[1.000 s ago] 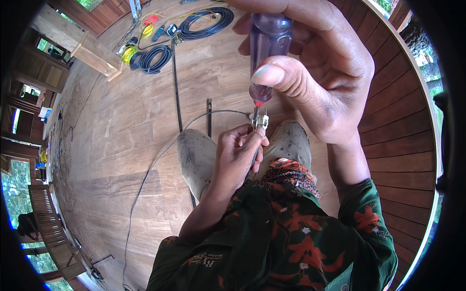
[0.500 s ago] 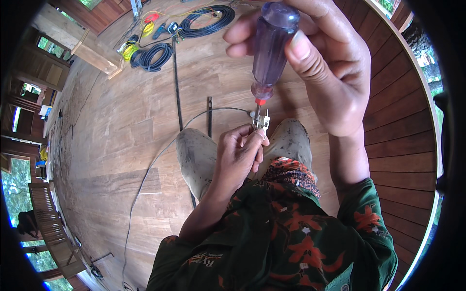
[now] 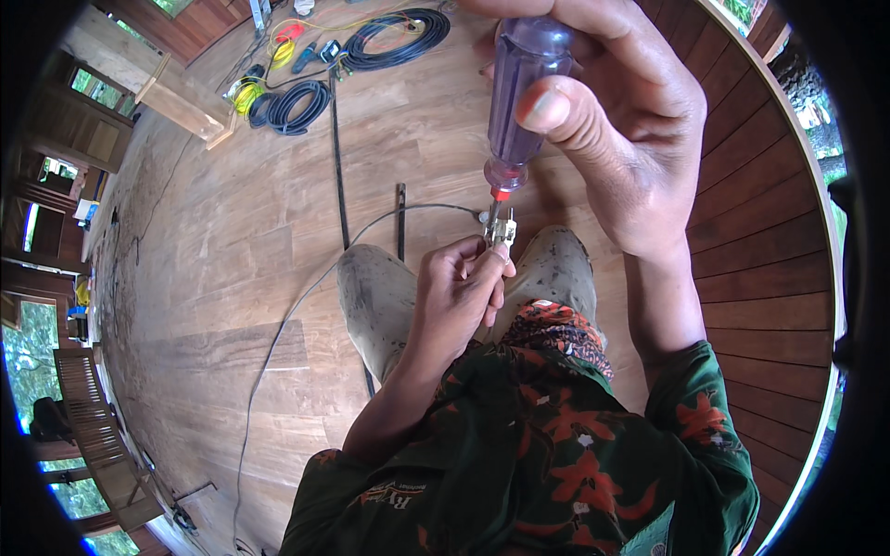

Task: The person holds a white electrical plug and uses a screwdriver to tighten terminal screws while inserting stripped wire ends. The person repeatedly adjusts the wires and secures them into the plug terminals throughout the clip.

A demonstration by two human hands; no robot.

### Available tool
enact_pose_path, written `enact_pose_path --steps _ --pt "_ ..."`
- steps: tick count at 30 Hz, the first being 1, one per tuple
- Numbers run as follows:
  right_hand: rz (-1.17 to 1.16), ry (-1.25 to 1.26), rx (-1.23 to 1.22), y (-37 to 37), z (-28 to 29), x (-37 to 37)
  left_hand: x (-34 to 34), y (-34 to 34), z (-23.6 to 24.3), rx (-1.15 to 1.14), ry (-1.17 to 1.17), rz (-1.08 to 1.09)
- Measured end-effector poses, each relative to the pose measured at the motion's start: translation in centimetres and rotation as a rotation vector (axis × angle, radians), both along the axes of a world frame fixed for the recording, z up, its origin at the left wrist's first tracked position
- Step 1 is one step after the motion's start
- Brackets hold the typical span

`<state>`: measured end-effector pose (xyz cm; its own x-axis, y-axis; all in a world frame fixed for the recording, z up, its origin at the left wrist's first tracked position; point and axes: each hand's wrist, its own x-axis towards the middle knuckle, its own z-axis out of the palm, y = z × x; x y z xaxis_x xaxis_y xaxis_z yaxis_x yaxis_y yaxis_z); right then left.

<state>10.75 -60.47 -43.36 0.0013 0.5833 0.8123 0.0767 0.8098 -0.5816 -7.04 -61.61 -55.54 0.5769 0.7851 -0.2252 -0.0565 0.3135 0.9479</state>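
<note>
My right hand is closed round the purple translucent handle of an upright-looking screwdriver, thumb across its side. The metal shaft, below a red collar, reaches into a small pale plug with metal pins. My left hand pinches that plug between thumb and fingers above my knees. A thin grey cable curves over the floor to a small round piece just behind the plug; I cannot tell whether they connect. The screwdriver's tip is hidden in the plug.
Coiled black cables, yellow cord and a drill lie ahead on the plank floor. A wooden post stands at left, a slatted chair farther down. Dark planks curve along the right. Black strips lie before me.
Over the last second my right hand's thumb and fingers shift on the handle, whose top now shows and leans slightly right. My left hand keeps the plug in nearly the same place.
</note>
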Motion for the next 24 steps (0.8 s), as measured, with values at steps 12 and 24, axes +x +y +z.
enact_pose_path --steps 12,24 --pt "0.137 0.031 0.058 0.9 0.6 0.5 -0.1 0.2 -0.2 -0.012 -0.015 0.013" --pt "0.021 -0.036 0.044 0.4 0.3 0.4 0.0 0.4 -0.1 -0.011 -0.02 -0.004"
